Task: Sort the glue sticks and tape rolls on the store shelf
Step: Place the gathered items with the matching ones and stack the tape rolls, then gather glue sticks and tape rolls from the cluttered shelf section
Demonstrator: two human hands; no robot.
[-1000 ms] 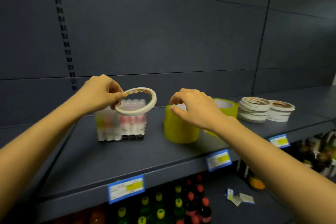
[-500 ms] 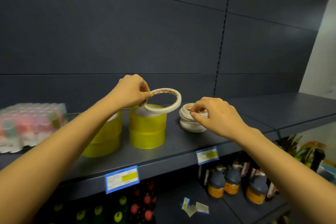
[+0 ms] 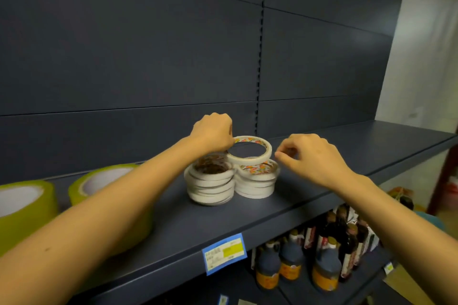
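Pinching a thin roll (image 3: 249,150) at its 9 o'clock rim, the left hand (image 3: 213,132) is curled tight. The roll is held flat, probably so that it can be lowered squarely. At the roll's 3 o'clock the right hand (image 3: 312,156) is poised with fingers bent and thumb near forefinger. Through the blur it cannot be told whether the rim is touched, though a steadying role is judged likely.

The roll is carried just above two stacks. The right stack (image 3: 256,182), at its 6 o'clock, is overlapped more than the left stack (image 3: 210,186), at 7 o'clock, so the right one is judged the target. Like is thus gathered with like.

Well apart, toward 8 o'clock, two wide rolls (image 3: 99,179) are stood together on the same shelf (image 3: 384,146). No glue sticks are seen. A tag (image 3: 224,252) is fixed to the shelf edge, and below it bottles (image 3: 322,267) are packed.
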